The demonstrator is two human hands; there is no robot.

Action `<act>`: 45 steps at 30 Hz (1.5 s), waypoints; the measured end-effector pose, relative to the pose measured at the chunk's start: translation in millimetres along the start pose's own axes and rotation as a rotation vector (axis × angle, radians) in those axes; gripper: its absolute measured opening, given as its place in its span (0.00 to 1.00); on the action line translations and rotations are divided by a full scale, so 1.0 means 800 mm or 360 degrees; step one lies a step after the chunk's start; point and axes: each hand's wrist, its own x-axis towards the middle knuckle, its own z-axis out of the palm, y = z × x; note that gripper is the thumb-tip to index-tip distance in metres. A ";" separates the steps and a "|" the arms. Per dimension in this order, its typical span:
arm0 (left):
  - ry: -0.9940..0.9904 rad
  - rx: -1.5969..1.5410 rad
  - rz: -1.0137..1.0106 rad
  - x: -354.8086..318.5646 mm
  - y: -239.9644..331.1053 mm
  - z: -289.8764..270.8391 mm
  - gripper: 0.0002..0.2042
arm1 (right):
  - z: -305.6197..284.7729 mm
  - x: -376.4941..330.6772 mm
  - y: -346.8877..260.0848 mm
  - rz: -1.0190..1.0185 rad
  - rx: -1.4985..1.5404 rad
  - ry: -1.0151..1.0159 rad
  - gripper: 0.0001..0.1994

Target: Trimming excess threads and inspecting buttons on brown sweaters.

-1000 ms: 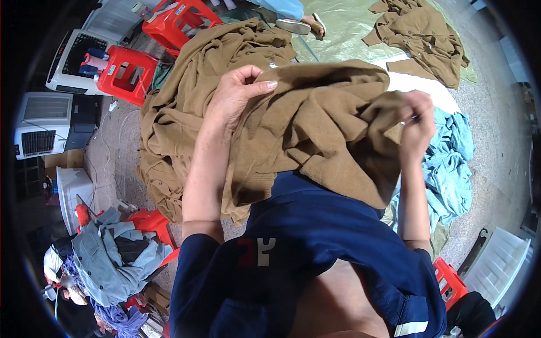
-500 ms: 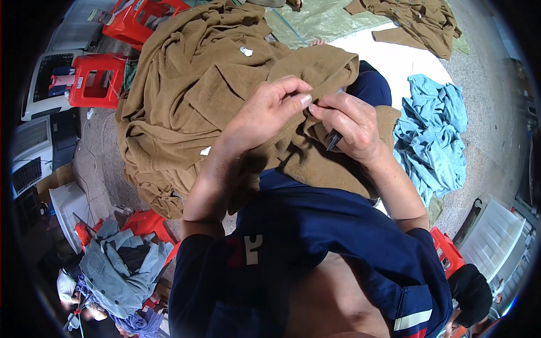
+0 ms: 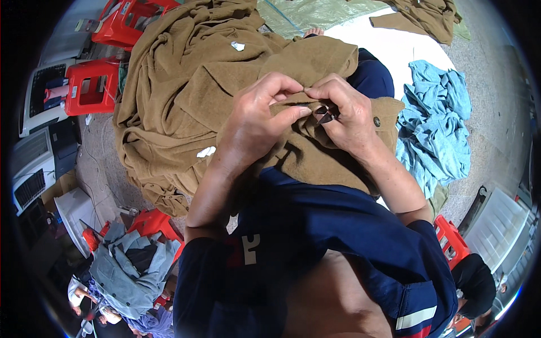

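Both hands pinched together on a fold of the brown garment (image 3: 304,152) on the lap, left hand (image 3: 256,121) holding cloth taut, right hand (image 3: 346,115) gripping small snips (image 3: 325,114): trimming step; next needs a careful snip close to the cloth

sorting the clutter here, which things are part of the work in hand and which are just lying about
In hand:
- brown garment, pinched by left hand
- small dark tool in right hand

Lying about:
- brown pile
- blue clothes
- red stools
- grey clothes
- white machine
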 end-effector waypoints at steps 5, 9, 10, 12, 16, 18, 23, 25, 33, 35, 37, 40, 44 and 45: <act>-0.0215 0.0331 0.0024 -0.004 -0.001 -0.009 0.11 | 0.007 -0.003 0.007 -0.0049 0.0037 0.0083 0.10; -0.0171 0.0572 0.0237 -0.005 -0.003 -0.009 0.10 | 0.009 -0.006 0.008 0.0055 0.0223 0.0138 0.11; -0.0174 0.0570 0.0237 -0.005 -0.004 -0.008 0.10 | 0.009 -0.007 0.009 0.0105 0.0280 0.0161 0.11; -0.0220 0.0391 0.0048 -0.007 -0.006 -0.008 0.07 | 0.010 -0.006 0.010 0.0047 0.0273 0.0193 0.11; -0.0065 0.0534 0.0174 -0.014 -0.012 0.003 0.07 | 0.010 -0.011 0.007 -0.0239 -0.0058 0.0139 0.06; 0.0101 0.1102 0.0504 -0.015 -0.014 0.012 0.08 | 0.012 -0.004 0.007 -0.0350 -0.0152 0.0234 0.08; -0.0014 0.0367 -0.0180 -0.029 -0.032 -0.024 0.06 | -0.022 -0.029 0.019 0.0258 -0.0474 -0.0109 0.11; -0.0279 0.0299 -0.0507 -0.049 -0.040 -0.049 0.07 | -0.039 -0.044 0.025 0.0505 -0.0492 -0.0245 0.13; -0.0067 -0.0272 -0.1068 -0.096 -0.025 -0.098 0.06 | -0.044 -0.052 0.023 0.0650 -0.0068 0.0040 0.11; 0.0208 -0.0792 -0.0902 -0.094 -0.019 -0.106 0.07 | -0.051 -0.047 0.023 0.0304 -0.0131 0.0224 0.13; 0.0363 -0.1054 -0.0767 -0.072 0.011 -0.098 0.07 | -0.057 -0.036 0.010 -0.0039 -0.0186 0.0212 0.09; 0.0167 -0.0822 -0.0757 -0.034 0.035 -0.077 0.07 | -0.055 -0.018 -0.012 -0.0556 -0.0090 0.0078 0.05; -0.0240 -0.0595 -0.0448 -0.003 0.044 -0.024 0.05 | -0.034 -0.005 -0.021 -0.0882 -0.0201 0.0254 0.11; -0.0318 -0.0682 -0.0454 0.002 0.044 -0.015 0.04 | -0.032 -0.006 -0.018 -0.0889 -0.0201 0.0254 0.11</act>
